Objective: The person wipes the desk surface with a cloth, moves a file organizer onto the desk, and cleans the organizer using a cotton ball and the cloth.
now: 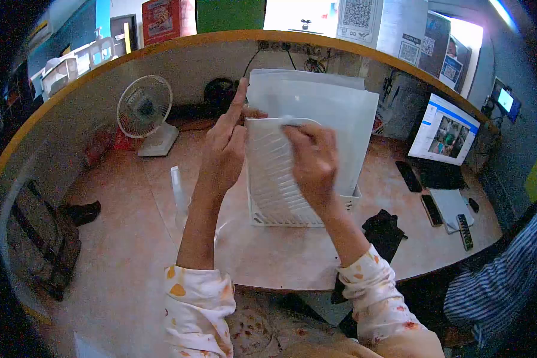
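Now we have both hands on the rack (274, 179), a white slatted file holder standing upright at table (131, 238) centre, at twelve o'clock from us, its long axis running away from us. Our left hand (224, 152) grips its near left edge, forefinger pointing up; our right hand (313, 164) lies over the slatted side at three o'clock from the left one, pinching something small and white at the top rim. Translucent sheets (334, 113) stand inside. Both hands reach equally near.

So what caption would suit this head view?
Both hands, left and right, grip a white slatted file rack on the desk.
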Demonstrator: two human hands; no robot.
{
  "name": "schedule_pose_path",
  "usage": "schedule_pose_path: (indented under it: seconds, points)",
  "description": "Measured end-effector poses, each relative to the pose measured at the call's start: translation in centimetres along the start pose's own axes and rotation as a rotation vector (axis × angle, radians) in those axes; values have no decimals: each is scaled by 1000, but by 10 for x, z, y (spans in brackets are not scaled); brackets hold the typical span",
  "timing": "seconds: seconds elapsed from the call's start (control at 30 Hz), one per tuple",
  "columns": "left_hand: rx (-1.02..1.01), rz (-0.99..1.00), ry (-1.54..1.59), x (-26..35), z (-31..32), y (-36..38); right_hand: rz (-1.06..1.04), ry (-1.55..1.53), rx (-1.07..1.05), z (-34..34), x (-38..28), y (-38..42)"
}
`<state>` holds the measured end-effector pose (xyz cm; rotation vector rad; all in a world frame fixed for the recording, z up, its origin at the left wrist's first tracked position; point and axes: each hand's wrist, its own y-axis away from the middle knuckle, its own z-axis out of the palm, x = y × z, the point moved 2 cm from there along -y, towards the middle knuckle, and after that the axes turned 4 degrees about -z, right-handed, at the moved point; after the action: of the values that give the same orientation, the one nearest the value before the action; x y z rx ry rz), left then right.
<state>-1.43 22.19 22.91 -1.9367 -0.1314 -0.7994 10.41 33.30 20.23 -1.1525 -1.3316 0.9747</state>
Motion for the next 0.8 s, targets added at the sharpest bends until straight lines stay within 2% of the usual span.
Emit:
schedule_pose_path:
  seconds: [0.1, 0.27, 0.37, 0.43, 0.47, 0.57, 0.67, 0.8]
  points:
    - [-37, -36, 85, -3, 2, -2, 137, 84, 25, -19, 14, 14]
    - [-12, -15, 79, 1, 2, 0, -4, -85, -29, 13, -16, -7]
    - [26, 131, -44, -3, 0, -4, -70, -115, -29, 17, -13, -23]
    - [-8, 16, 78, -3, 1, -2, -69, -47, -16, 2, -1, -23]
    - [-32, -41, 141, -3, 3, -1, -122, -55, -49, -3, 0, -17]
    - [6, 73, -91, -5, 7, -1, -207, -85, -270, -14, -1, 28]
    - [-26, 14, -147, 2, 8, -2, -156, -121, -353, -25, 2, 53]
    - [-35, 12, -140, -5, 7, -5, -130, -56, -169, -14, 1, 9]
